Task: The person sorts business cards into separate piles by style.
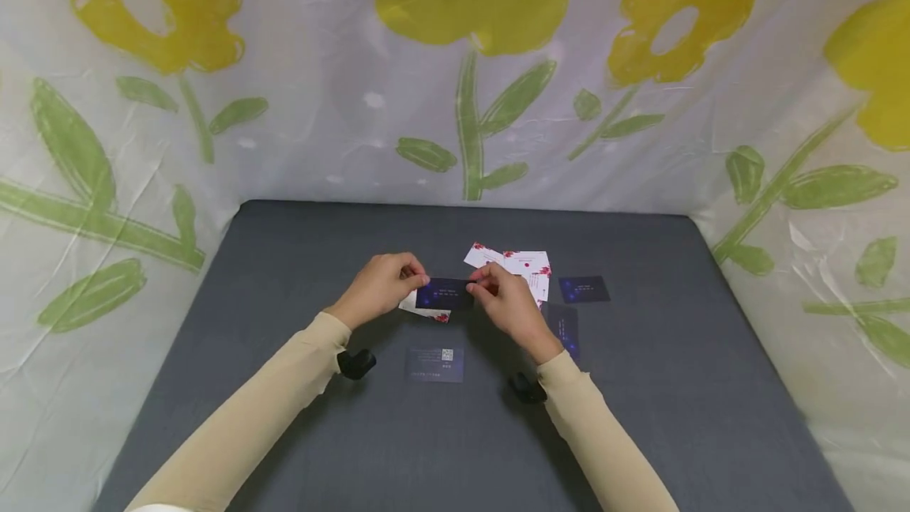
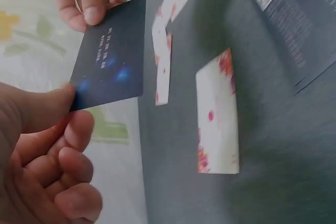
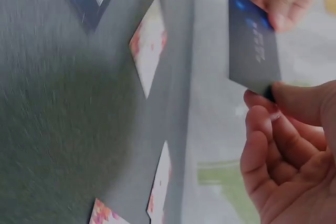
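Scattered cards (image 1: 522, 265) crowd the table (image 1: 284, 259) centre; its edges lie open.

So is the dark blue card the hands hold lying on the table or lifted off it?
Lifted. The dark blue card is pinched at its ends by the left hand and right hand, clear of the grey table.

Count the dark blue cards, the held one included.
4: one dark card pinched between left hand and right hand; one nearest the person; two right. Others may be hidden.

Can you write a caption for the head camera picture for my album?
Two hands hold a dark card over a gray table.
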`<state>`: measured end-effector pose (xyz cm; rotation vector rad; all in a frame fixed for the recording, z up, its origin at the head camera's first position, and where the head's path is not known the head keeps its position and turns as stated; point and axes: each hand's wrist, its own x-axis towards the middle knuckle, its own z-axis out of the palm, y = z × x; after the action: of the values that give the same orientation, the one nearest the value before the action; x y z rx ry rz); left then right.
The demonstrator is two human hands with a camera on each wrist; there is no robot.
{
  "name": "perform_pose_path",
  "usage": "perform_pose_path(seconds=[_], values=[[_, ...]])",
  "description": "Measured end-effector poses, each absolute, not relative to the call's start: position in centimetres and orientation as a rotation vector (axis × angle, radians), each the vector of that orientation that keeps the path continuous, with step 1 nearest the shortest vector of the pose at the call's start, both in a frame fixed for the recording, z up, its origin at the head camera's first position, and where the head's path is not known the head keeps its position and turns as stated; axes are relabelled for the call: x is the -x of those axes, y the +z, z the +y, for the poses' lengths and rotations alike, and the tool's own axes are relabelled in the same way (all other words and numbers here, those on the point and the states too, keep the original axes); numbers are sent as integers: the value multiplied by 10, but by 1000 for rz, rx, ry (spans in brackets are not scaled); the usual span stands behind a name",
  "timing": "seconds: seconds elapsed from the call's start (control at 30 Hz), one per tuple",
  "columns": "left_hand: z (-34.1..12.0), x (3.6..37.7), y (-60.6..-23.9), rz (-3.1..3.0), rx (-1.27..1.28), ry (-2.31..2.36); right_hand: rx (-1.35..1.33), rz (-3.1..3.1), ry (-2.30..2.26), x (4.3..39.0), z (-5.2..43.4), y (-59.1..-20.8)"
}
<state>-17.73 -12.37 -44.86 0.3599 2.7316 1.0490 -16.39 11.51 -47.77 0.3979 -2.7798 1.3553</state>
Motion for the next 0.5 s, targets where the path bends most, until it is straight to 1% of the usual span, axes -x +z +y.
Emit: perform_pose_path(seconds=[0.13, 0.33, 0.5], values=[[-132, 156, -456, 2645, -405, 1106, -389, -2841, 1487, 148, 117, -475], [-141, 136, -481, 2528, -415, 1094, -333, -2972, 1710, 128, 115, -493], [-141, 130, -494, 2588, -406, 956, -313, -3040, 1613, 120, 107, -508]])
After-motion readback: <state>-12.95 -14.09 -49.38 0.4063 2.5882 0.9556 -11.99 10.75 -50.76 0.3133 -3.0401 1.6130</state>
